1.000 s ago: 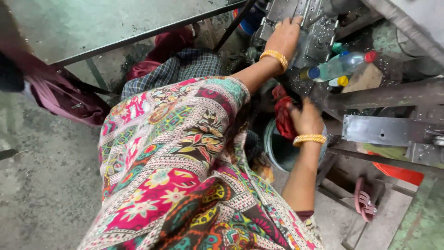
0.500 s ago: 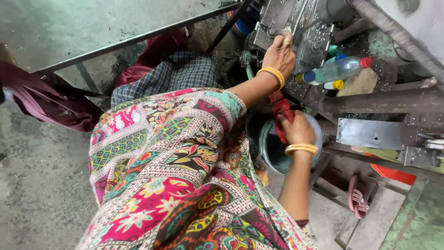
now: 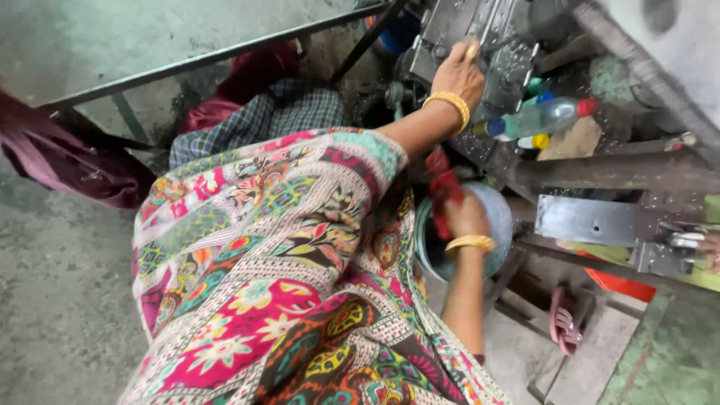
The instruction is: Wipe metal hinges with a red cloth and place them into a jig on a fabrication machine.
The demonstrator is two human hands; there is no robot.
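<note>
Looking straight down over a bright floral patterned garment point(image 3: 285, 292) of pink, green and orange that fills the near middle of the view. Which arm is which is hard to read from this angle; I take the far one as the left.

The left hand point(image 3: 459, 73), a gold bangle at its wrist, reaches far up onto the grey metal machine body point(image 3: 495, 45) at the far side, fingers curled and pressing against the metal; whether they grip a part, I cannot tell.

The right hand point(image 3: 466, 217), also with a gold bangle, is closed around a crumpled red cloth point(image 3: 444, 187), holding it at the rim of a round grey metal bowl point(image 3: 496, 217) that sits low beside the machine frame, just right of the garment.

Just right of the left hand lies a clear plastic bottle point(image 3: 540, 118) with a red cap and a blue band, resting on its side on the machine. Farther right, a flat grey metal plate point(image 3: 592, 221) is fixed to the frame. Near right, on the concrete floor point(image 3: 60, 300), a pink sandal point(image 3: 564, 322). At the left edge, a dark maroon cloth bag point(image 3: 67, 161) hangs under a black metal bar point(image 3: 210, 58).
</note>
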